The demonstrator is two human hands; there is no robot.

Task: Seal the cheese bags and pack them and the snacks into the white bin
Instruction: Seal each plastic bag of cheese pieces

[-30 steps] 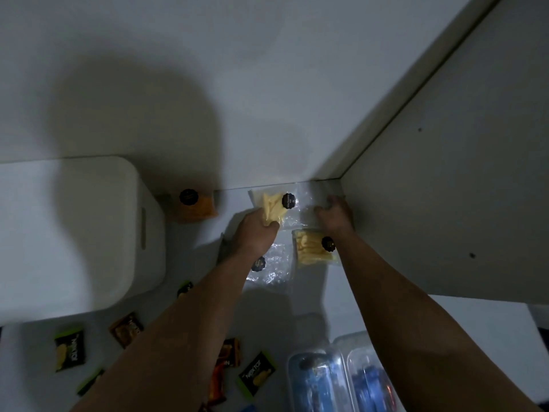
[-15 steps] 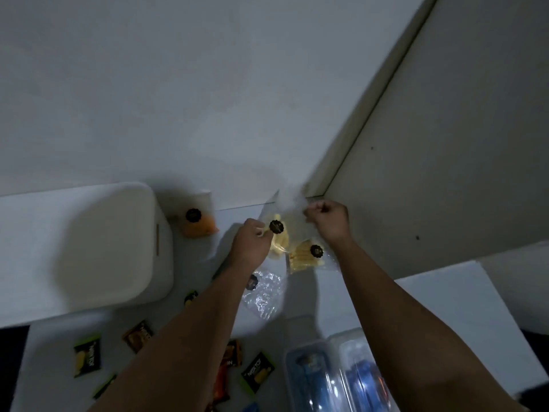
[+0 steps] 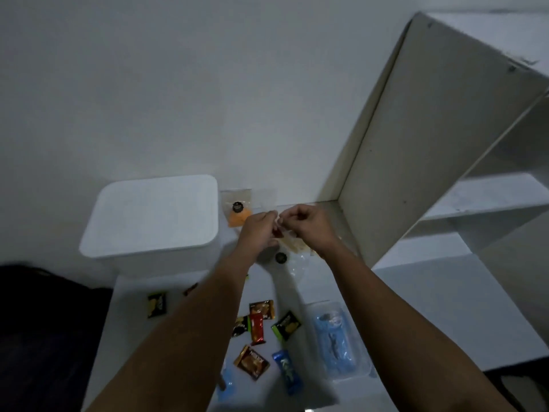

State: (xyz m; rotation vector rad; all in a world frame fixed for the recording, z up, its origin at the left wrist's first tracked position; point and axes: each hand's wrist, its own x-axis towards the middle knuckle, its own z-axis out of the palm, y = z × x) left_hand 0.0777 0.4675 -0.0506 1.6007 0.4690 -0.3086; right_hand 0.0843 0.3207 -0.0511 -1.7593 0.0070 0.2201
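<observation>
My left hand (image 3: 258, 230) and my right hand (image 3: 306, 226) meet above the table, both pinching the top edge of a clear cheese bag (image 3: 280, 225) that hangs between them. Its yellow cheese is mostly hidden behind my hands. Under them lie another yellow cheese bag (image 3: 297, 248) and a clear bag with a black sticker (image 3: 281, 257). A bag of orange cheese (image 3: 237, 214) leans against the wall beside the white bin (image 3: 151, 215), which has its lid on. Several small snack packets (image 3: 257, 325) are scattered on the near part of the table.
A white shelf unit (image 3: 439, 150) stands on the right, its side panel close to my right hand. A clear pack with blue contents (image 3: 335, 340) lies near right. A dark object (image 3: 44, 322) is at the left edge of the white table (image 3: 416, 307).
The bag came up off the table. My hands moved together at its top edge. The view pulled back and tilted, so more of the table and the shelf shows.
</observation>
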